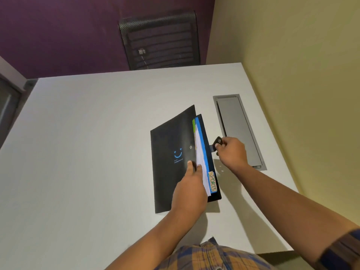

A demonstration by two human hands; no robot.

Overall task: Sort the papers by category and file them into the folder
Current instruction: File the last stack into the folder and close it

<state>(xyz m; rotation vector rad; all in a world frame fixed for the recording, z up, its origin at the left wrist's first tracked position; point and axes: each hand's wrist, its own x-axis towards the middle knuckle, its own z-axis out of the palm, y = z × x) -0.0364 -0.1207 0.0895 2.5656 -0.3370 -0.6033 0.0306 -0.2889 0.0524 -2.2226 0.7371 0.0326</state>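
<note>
White table (97,152), left hand (190,189) gripping folder (171,145), right hand (231,152) pinching strap (215,144), hatch (236,129) just beside

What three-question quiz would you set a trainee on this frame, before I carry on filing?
1. True or false: the black plastic folder with the blue smiley lies on the white table.
2. Pick one: the right hand pinches A) the folder's black closure strap, B) the grey cable hatch, C) the black mesh chair.
3. Fill in: the tan tab near the left hand reads ____.

Key: 1 true; 2 A; 3 SPORTS.
</note>
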